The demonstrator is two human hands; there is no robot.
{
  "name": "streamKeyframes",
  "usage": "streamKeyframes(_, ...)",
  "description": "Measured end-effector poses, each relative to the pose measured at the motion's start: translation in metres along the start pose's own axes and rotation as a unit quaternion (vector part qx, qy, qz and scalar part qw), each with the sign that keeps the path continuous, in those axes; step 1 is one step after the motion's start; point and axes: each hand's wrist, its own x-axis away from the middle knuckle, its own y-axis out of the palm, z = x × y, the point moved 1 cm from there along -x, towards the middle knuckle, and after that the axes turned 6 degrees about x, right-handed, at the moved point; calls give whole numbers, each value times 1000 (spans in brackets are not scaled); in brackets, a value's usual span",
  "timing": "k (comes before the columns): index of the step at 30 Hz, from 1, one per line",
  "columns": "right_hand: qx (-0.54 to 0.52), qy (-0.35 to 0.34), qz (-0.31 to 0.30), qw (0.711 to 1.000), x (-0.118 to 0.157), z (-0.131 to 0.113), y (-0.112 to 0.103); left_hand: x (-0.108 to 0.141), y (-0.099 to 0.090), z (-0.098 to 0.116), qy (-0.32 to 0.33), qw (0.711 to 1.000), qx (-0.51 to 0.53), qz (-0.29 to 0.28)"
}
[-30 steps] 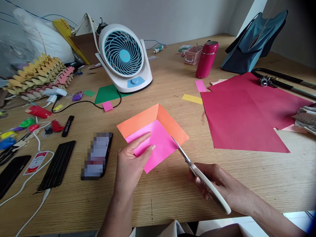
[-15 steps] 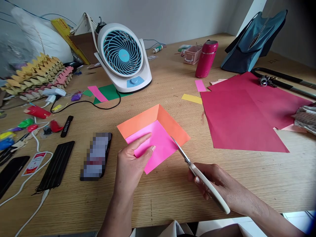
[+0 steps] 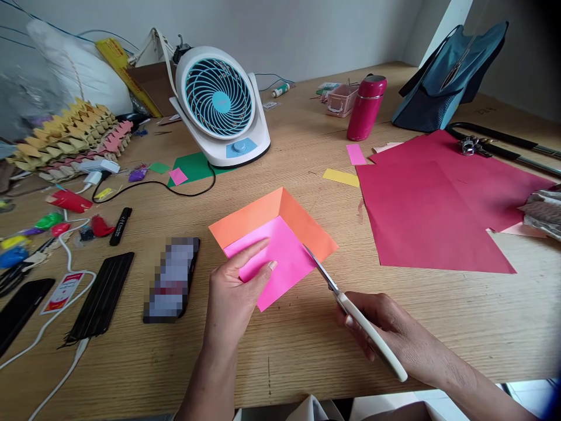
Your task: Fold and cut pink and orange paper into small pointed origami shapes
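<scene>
My left hand (image 3: 234,295) holds a pink square of paper (image 3: 287,266) by its left side, with thumb and forefinger on top and the other fingers hidden. Beneath the pink sheet lies a larger orange paper (image 3: 302,225), showing as a band along the two far edges. My right hand (image 3: 381,327) grips scissors with white handles (image 3: 372,336). Their blades (image 3: 323,272) reach the right corner of the pink sheet, over the orange paper. Whether the blades are parted cannot be made out.
A phone (image 3: 173,280) and a black pouch-like item (image 3: 103,295) lie to the left. Behind stand a white fan (image 3: 263,134) and a pink flask (image 3: 367,108). Dark red sheets (image 3: 425,216) spread on the right, beside a yellow strip (image 3: 340,176). A blue bag (image 3: 438,99) stands farther back.
The small pink paper on the green sheet by the fan looks shorter and has shifted. The whole view has dropped slightly in frame. Both hands, the scissors and the held papers keep nearly the same pose.
</scene>
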Motion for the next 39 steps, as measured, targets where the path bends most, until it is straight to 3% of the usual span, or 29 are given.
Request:
streamKeyframes(11,3,15,15,1000,-1,2,2,-1,3,4,-11,1000,13,14)
streamKeyframes(39,16,21,35,999,-3,-6,1,4,7,2,7,1000,0,-20)
